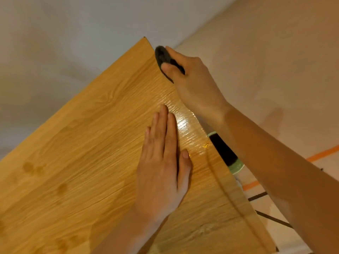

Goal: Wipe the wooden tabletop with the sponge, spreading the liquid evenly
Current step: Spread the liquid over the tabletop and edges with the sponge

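My right hand (190, 79) grips the dark sponge (162, 57), thumb on its near face and fingers wrapped over the far side, so the pad is pinched at the table's far edge, close to the far corner. My left hand (163, 162) lies flat and open on the wooden tabletop (82, 143), fingers straight, well back from the grip toward me.

Risks as I judge them: the sponge sits half over the edge, so a stroke outward from the grip could slide it off the board and drip liquid onto the floor covering below. The glossy wet band (183, 123) lies between the grip and my flat hand; if I drag only along the edge, that pool stays thick while the dry grain on the left side of the grip gets nothing. My braced palm could also smear into the wet patch just beside its fingertips.

The sponge's long axis runs along the table edge, from the corner side down toward my wrist, its broad face turned toward the wood. A dark container with a pale green rim (236, 166) sits beneath my forearm, past the edge.
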`<state>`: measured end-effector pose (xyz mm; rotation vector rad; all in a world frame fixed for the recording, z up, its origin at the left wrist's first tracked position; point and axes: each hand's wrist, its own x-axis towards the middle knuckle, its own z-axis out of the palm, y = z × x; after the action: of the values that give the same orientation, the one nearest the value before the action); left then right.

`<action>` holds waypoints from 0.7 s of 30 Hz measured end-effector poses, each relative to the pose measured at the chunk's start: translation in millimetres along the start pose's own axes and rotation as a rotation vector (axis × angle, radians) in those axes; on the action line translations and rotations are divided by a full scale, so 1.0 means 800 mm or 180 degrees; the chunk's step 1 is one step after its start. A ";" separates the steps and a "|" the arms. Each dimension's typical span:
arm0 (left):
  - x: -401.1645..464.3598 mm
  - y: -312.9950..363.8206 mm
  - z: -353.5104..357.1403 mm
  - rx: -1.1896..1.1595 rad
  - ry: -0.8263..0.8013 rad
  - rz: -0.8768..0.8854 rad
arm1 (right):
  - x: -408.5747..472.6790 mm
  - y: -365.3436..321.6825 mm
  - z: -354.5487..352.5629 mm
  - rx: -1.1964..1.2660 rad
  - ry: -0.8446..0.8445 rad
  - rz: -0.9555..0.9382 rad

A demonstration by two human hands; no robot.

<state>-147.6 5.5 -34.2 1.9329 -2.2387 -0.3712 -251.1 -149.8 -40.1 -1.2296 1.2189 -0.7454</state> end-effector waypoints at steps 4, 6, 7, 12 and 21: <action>-0.002 0.001 -0.002 -0.0013 -0.0053 0.0053 | -0.082 0.014 -0.009 -0.0057 0.0210 0.0250; -0.003 -0.001 -0.003 -0.0023 -0.0061 0.0097 | -0.149 0.016 -0.013 -0.0038 0.0374 0.0420; -0.003 -0.001 -0.003 -0.0027 -0.0048 0.0108 | -0.167 0.015 -0.014 -0.0026 0.0428 0.0500; 0.002 0.001 0.001 -0.0089 0.0010 0.0055 | -0.087 -0.005 0.004 -0.0525 0.0622 0.0370; -0.003 -0.003 -0.009 -0.0782 0.0102 0.0082 | 0.022 -0.035 0.022 -0.0883 0.0512 0.0049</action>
<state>-142.9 6.8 -28.2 1.7703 -2.0847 -0.5775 -224.9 -167.7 -20.0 -1.4044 1.5003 -0.6901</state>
